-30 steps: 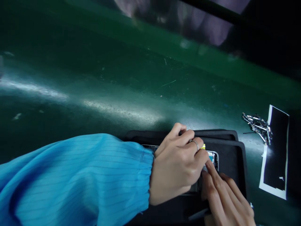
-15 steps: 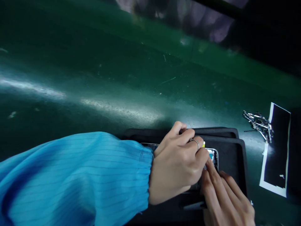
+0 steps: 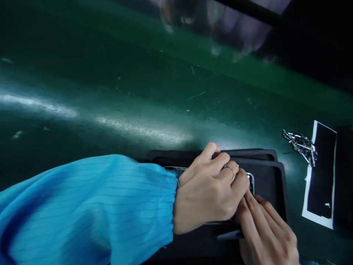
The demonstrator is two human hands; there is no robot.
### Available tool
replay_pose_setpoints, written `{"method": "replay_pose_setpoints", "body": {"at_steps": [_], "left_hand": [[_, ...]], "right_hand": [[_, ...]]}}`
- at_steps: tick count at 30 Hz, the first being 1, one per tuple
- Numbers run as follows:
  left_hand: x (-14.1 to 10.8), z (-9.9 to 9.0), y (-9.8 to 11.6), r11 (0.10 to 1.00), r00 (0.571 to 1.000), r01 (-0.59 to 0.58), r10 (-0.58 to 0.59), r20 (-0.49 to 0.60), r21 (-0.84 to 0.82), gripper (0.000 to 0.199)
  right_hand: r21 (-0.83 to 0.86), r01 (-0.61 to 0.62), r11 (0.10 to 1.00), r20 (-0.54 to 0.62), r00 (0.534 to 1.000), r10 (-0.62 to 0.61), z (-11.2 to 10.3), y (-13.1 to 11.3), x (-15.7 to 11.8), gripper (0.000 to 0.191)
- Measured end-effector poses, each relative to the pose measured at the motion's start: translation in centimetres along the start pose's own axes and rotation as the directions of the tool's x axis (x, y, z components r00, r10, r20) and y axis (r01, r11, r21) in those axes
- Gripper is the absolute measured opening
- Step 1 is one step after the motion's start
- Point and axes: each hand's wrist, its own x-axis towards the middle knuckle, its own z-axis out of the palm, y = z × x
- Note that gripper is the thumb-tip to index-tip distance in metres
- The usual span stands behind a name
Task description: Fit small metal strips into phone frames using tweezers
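My left hand (image 3: 209, 191), with a ring on one finger and a blue sleeve, lies over an opened phone (image 3: 252, 182). Its fingers are curled and their tips are hidden. Most of the phone is covered; a silvery corner shows past the knuckles. From the lower right my right hand (image 3: 267, 228) reaches in, fingers pressed together, its fingertips meeting the left hand's at the phone. A dark slim tool (image 3: 229, 235) with a flat grey end sticks out from under the right palm. Under the phone is a black tray (image 3: 266, 175).
A second black tray (image 3: 248, 151) pokes out behind the first. To the right, a pile of small shiny metal parts (image 3: 302, 147) touches a black sheet with a white border (image 3: 322, 173). The green tabletop (image 3: 124, 92) is scuffed. Blurred shapes line its far side.
My left fingers have shifted slightly right over the phone, covering the yellow spot and more of its inside. The right hand stays nearly in place. The view has moved a little.
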Motion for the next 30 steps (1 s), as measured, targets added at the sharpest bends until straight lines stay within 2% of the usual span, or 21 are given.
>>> {"method": "replay_pose_setpoints", "body": {"at_steps": [3,6,9,14,25,30], "left_hand": [[-0.2,0.0,-0.2,0.996,0.996,-0.082,0.083,-0.020,0.041,0.029],[-0.3,-0.1,-0.3,0.993,0.993,-0.108,0.110,-0.037,0.045,0.033],[-0.1,-0.2,-0.2,0.999,0.999,-0.046,0.046,-0.024,0.017,0.031],[0.2,-0.4,-0.5,0.986,0.982,0.146,-0.134,0.131,-0.080,0.027],[1.1,-0.9,-1.2,0.978,0.946,0.180,-0.142,0.292,-0.107,0.022],[1.3,-1.2,-1.8,0.982,0.950,0.131,-0.086,0.300,-0.133,0.023]], "right_hand": [[-0.006,-0.016,1.000,-0.001,1.000,0.016,0.0,-0.1,-0.2,0.025],[-0.001,-0.026,1.000,-0.001,1.000,0.026,-0.1,-0.2,-0.4,0.025],[0.011,-0.028,1.000,-0.002,1.000,0.028,0.0,-0.2,-0.4,0.024],[0.007,-0.025,1.000,0.021,0.999,0.025,0.3,-0.2,-0.4,0.026],[-0.022,-0.014,1.000,0.013,1.000,0.014,0.3,-0.3,-0.7,0.027],[-0.019,-0.009,1.000,0.002,1.000,0.009,0.4,-0.1,-0.6,0.026]]}}
